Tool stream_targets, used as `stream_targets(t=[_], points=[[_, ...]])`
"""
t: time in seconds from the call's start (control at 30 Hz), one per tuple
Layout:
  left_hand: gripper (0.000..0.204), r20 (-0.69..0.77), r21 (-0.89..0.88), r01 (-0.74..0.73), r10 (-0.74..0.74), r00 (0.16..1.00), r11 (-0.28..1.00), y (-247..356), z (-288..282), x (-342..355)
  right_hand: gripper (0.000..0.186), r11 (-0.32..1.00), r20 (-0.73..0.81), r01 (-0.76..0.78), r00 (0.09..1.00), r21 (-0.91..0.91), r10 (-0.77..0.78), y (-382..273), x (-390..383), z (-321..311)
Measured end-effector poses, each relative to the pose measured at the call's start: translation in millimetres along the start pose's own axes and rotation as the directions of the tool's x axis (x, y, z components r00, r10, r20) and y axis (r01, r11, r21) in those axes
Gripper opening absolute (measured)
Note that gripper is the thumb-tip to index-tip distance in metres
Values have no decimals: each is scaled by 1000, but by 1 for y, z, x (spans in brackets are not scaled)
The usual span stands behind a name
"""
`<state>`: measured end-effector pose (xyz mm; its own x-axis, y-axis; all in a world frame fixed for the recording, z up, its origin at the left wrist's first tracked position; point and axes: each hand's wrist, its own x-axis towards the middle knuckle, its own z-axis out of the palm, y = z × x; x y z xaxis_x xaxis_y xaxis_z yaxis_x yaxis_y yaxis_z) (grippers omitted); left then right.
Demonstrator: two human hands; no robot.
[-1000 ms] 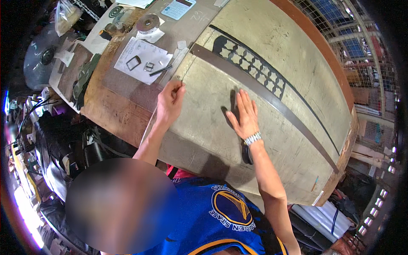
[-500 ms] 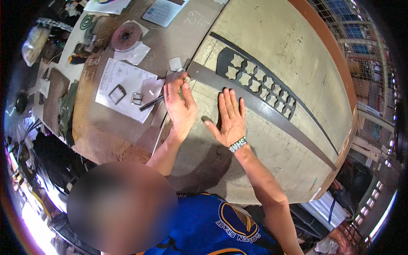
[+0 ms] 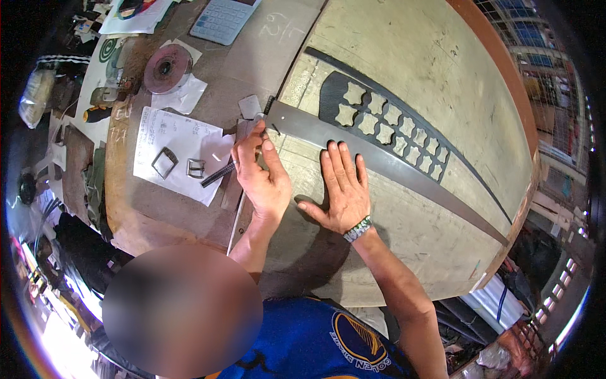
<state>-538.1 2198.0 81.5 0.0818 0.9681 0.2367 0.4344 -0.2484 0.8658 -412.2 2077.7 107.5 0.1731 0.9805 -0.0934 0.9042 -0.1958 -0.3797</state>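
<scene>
A long grey-brown flat strip (image 3: 385,163), like a straightedge, crosses the pale tabletop from the middle to the right corner. Fingers spread flat, my right hand (image 3: 344,196) rests with its fingertips at the strip's near edge. My left hand (image 3: 265,183) is at the strip's left end, fingers curled and thumb drawn in; whatever lies between the fingertips is too small to make out. Beyond the strip is a black leather-like piece (image 3: 329,104) with several pale star-like shapes in it. A thin black curved strip (image 3: 464,161) runs along its far side.
To the left are a written paper sheet (image 3: 151,136), two metal buckles (image 3: 165,162), a black ridged strip (image 3: 216,175) partly beside my left hand, a reddish tape roll (image 3: 154,79) and a calculator (image 3: 221,22). A wire-mesh partition (image 3: 524,38) stands past the table's brown edge.
The view has shifted slightly, so the table's contents sit differently in it. My left fingertips have come nearer the table side of the strip's end, showing more of that end. My right hand stays flat.
</scene>
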Motion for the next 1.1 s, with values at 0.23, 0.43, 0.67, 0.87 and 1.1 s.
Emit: stream_targets(t=[0.23,0.43,0.67,0.87,1.1], points=[[13,-13,50,70,-70,997,996,5,-1,3,109,996,-4,65,998,56,-65,6,-1,-1],[20,25,93,68,-71,997,993,3,-1,1,98,992,-82,67,995,111,-58,8,-2,6],[13,82,92,-47,39,996,995,4,-3,3,80,998,-169,1,986,66,10,6,-2,8],[17,86,80,-70,63,994,994,2,-6,4,80,999,-176,-32,984,9,33,1,0,9],[21,98,45,-121,116,988,992,-3,-6,4,81,998,-197,-57,979,-42,48,2,-1,13]])
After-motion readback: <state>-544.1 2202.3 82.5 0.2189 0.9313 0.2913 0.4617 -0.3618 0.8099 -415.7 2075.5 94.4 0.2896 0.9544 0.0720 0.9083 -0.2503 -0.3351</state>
